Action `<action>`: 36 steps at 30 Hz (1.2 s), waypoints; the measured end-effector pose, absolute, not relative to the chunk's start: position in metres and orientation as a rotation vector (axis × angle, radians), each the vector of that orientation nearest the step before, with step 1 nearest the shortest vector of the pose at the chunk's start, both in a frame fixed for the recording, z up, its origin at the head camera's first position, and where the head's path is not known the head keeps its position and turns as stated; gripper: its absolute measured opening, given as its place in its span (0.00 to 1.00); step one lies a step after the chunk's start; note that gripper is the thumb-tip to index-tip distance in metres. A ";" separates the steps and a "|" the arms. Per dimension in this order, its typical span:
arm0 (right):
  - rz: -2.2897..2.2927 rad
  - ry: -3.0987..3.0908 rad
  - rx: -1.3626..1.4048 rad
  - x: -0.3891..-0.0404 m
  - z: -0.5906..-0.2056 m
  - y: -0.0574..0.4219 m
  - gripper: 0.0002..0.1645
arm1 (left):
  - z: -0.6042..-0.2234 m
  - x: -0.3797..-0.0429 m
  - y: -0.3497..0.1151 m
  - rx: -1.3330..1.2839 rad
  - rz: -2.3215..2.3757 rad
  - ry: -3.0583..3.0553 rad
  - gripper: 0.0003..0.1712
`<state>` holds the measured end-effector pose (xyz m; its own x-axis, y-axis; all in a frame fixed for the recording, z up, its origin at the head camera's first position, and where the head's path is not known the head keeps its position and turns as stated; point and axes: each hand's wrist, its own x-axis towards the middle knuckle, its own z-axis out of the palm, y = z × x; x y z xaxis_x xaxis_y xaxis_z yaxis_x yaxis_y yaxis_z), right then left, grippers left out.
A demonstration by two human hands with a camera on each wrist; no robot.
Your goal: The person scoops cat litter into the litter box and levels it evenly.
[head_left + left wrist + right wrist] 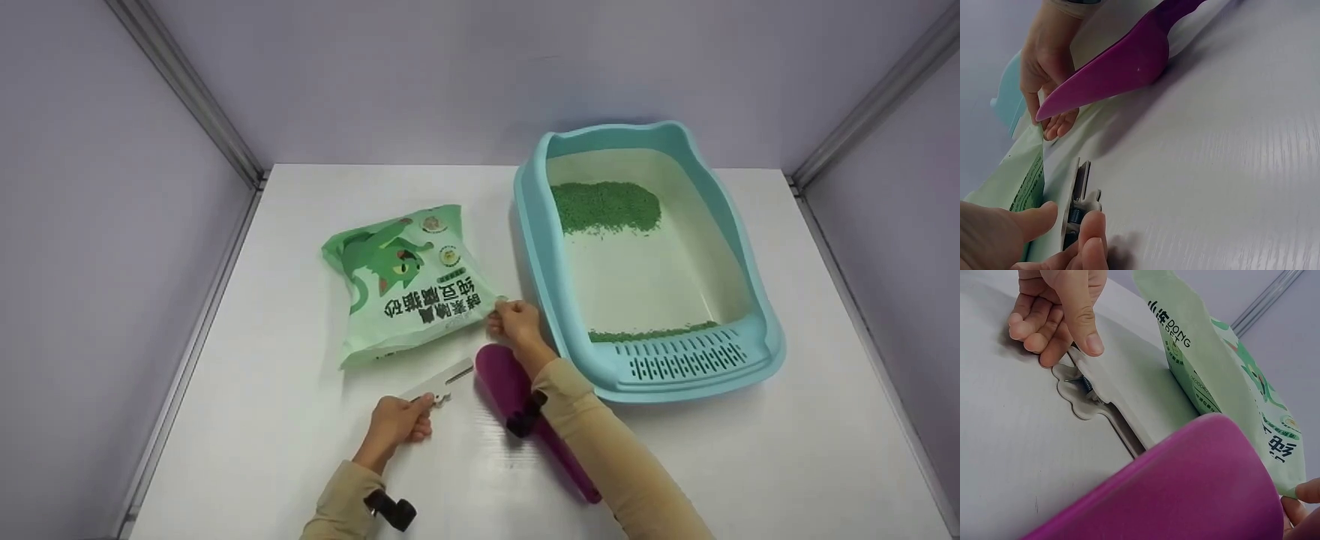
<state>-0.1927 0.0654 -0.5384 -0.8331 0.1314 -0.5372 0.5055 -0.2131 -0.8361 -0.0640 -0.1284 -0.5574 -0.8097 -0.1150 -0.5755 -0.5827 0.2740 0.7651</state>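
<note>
A light green bag of cat litter [409,322] lies on the white table, printed with a green cat. My right hand [517,321] pinches its near right corner between thumb and fingers. In front of the bag, my left hand [397,418] holds a long white bag clip [459,370] between thumb and fingers, near a metal spring that shows in both wrist views. The clip's slim jaws stand apart and point toward the right hand. A purple scoop [501,379] lies beside the clip, its handle running beneath my right forearm.
To the right stands a blue litter box [536,247] with a slotted front ledge. Green litter [611,204] is heaped at its far end, with a thin strip along the near edge. Pale walls [480,82] enclose the table at the back and sides.
</note>
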 end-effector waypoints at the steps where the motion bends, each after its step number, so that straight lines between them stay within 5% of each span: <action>1: -2.139 1.787 0.752 -0.193 -0.539 0.065 0.09 | -0.557 -0.064 -0.128 -0.623 1.551 2.142 0.21; 36: -2.042 1.871 0.696 -0.191 -0.538 0.065 0.14 | -0.507 -0.087 -0.126 -0.251 1.080 2.546 0.19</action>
<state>-0.1910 0.0647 -0.5384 -0.8428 0.1112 -0.5267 0.5149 -0.1183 -0.8490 -0.0875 -0.1262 -0.5074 -0.9183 -0.0216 -0.3954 -0.2992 0.6918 0.6572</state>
